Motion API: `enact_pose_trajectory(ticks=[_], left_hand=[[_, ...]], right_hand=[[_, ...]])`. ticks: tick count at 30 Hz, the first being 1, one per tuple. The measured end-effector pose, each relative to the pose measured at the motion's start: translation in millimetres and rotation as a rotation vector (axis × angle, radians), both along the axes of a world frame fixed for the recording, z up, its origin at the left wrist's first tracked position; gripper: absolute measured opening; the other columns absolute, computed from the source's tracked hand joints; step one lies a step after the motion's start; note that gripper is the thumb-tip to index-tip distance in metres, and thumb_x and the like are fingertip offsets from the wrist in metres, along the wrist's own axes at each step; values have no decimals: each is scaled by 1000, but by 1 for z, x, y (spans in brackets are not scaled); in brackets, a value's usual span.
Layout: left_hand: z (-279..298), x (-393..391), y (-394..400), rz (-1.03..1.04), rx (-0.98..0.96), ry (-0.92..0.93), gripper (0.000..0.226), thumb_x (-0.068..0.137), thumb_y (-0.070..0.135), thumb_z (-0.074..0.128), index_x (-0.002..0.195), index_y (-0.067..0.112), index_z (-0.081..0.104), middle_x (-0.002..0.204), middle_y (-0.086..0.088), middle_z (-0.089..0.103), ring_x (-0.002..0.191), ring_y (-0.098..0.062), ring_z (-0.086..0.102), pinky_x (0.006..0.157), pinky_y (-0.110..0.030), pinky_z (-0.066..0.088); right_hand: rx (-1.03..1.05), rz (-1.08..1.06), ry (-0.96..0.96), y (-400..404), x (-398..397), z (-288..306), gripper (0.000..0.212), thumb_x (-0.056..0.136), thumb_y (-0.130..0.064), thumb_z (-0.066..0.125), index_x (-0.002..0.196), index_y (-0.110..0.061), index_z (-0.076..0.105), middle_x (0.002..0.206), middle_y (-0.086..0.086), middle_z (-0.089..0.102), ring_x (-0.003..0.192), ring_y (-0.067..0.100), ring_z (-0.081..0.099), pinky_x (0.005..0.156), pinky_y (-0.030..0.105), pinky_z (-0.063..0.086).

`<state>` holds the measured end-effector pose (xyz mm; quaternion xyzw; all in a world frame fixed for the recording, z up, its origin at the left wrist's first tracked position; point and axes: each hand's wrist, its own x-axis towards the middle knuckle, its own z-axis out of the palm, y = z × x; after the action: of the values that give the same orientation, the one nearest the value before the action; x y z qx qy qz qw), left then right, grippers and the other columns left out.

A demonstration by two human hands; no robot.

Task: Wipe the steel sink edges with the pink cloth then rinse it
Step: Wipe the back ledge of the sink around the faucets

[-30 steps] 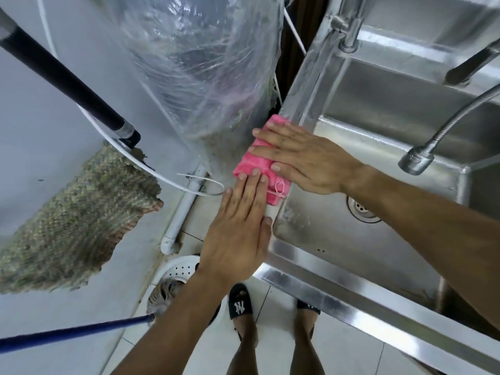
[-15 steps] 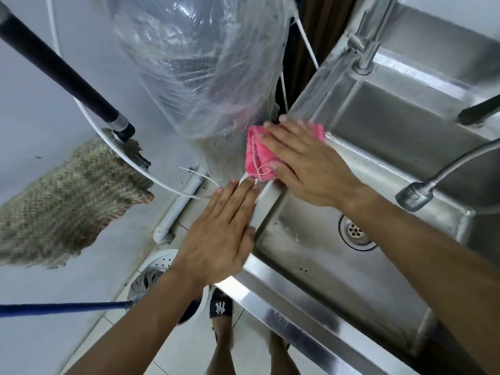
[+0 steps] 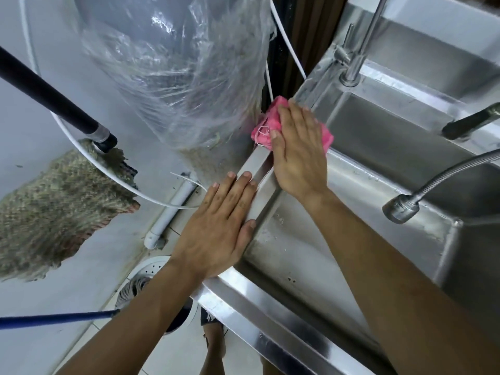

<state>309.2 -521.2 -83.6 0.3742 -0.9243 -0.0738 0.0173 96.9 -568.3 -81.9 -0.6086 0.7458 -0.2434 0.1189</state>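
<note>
The pink cloth (image 3: 263, 128) lies bunched on the left rim of the steel sink (image 3: 259, 165), near its far corner. My right hand (image 3: 297, 150) presses flat on the cloth with straight fingers, covering most of it. My left hand (image 3: 221, 228) rests flat on the same rim nearer to me, fingers straight, holding nothing. The sink basin (image 3: 311, 239) is wet and bare below my right forearm.
A flexible spray hose (image 3: 405, 207) hangs over the basin at the right, with a tap (image 3: 357, 58) at the far corner. A plastic-wrapped grey cylinder (image 3: 176, 77) stands tight against the sink's left side. Mop heads and poles (image 3: 54, 96) are on the left.
My right hand has slid the pink cloth along the left rim away from me toward the far corner. My left hand stays flat on the rim nearer to me.
</note>
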Motion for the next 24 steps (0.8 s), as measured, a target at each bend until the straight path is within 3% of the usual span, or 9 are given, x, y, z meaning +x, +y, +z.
enact_pose_trajectory(ticks=[3,6,8,11,14,16,19,22,24], left_hand=[[0,-15,-17,-24,17,5,63,108,41,22,163,9,19,172,-7,12,160,-26,4,129,-47,10],[-3,-20,-23,-26,31,7,63,108,40,21,164,9,16,173,-6,9,160,-26,1,129,-47,10],[-4,-18,-21,-26,16,6,63,108,39,22,163,8,19,172,-7,10,160,-26,2,129,-49,12],[-4,-20,-21,-34,-5,5,63,108,38,24,163,8,19,172,-7,10,160,-26,2,129,-49,13],[-2,-20,-21,-34,3,23,62,107,36,28,163,9,20,172,-7,12,160,-26,5,129,-48,11],[2,-23,-23,-22,32,69,61,105,30,35,160,7,29,169,-10,23,159,-28,14,128,-49,15],[7,-44,-35,-22,41,135,56,101,24,41,152,1,40,158,-14,39,154,-32,26,127,-49,19],[3,-60,-46,-24,4,77,60,106,31,33,158,1,30,165,-16,29,157,-31,19,128,-48,16],[-1,-60,-46,-32,-36,26,62,107,34,26,160,2,26,169,-16,22,158,-30,14,128,-49,14]], right_hand=[[42,106,50,10,-4,4,59,112,-35,25,166,-16,8,174,3,1,160,22,-4,130,36,-7],[-56,442,263,-3,-43,4,57,112,-35,28,164,-12,22,173,5,12,161,24,3,131,45,10],[-8,611,279,-19,-66,-1,56,112,-38,28,163,-13,26,172,5,20,160,19,3,131,43,7],[10,497,282,-40,-87,-4,54,113,-38,25,163,-15,26,170,7,23,159,16,2,129,31,-7],[-9,234,160,-48,-89,-1,53,113,-36,25,162,-15,28,170,6,24,160,21,7,131,40,2],[22,154,104,-38,-70,1,55,113,-37,24,164,-16,23,172,3,17,161,19,2,131,38,-2],[18,247,102,-7,-50,-3,58,113,-39,27,165,-18,12,174,0,6,160,17,-5,130,38,-4],[24,428,168,-8,-68,-6,57,112,-40,26,165,-22,13,174,-1,9,160,17,-5,131,40,1],[66,422,199,-28,-86,-2,56,112,-43,24,165,-22,16,173,0,12,160,16,-5,129,37,-2]])
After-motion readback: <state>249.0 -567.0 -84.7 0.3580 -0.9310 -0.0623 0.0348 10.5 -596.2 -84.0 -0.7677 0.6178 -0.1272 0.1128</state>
